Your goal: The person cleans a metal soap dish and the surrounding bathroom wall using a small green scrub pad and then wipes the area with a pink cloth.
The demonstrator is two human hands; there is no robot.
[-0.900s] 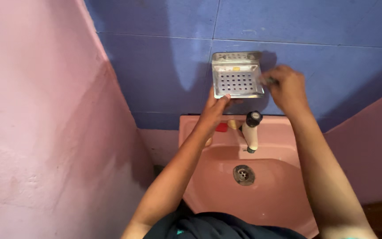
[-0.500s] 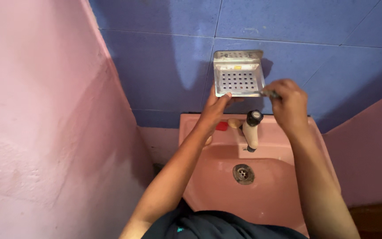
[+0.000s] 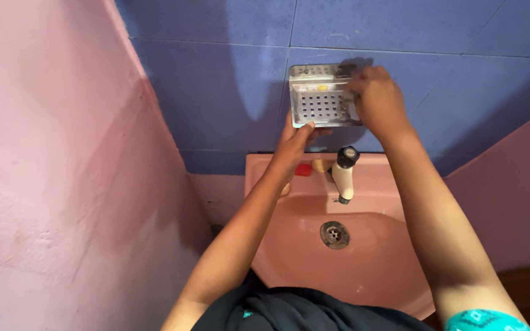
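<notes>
A perforated steel soap dish (image 3: pixel 317 98) is fixed to the blue tiled wall above a pink washbasin (image 3: pixel 369 270). My left hand (image 3: pixel 294 142) grips the dish's front lower edge from beneath, thumb on the rim. My right hand (image 3: pixel 376 98) is closed over the dish's right side, covering that corner. Whatever it holds is hidden now; earlier frames showed a small dark thing pinched in its fingers.
A white tap with a black top (image 3: pixel 344 173) stands on the basin ledge. Beside it lie a red piece (image 3: pixel 302 170) and a pale soap piece (image 3: pixel 321 165). The metal drain (image 3: pixel 335 234) is below. A pink wall (image 3: pixel 56 171) is close on the left.
My right hand dropped from the dish's right side to below its corner, then rose again and now covers the dish's right side. My left hand stayed under the front edge.
</notes>
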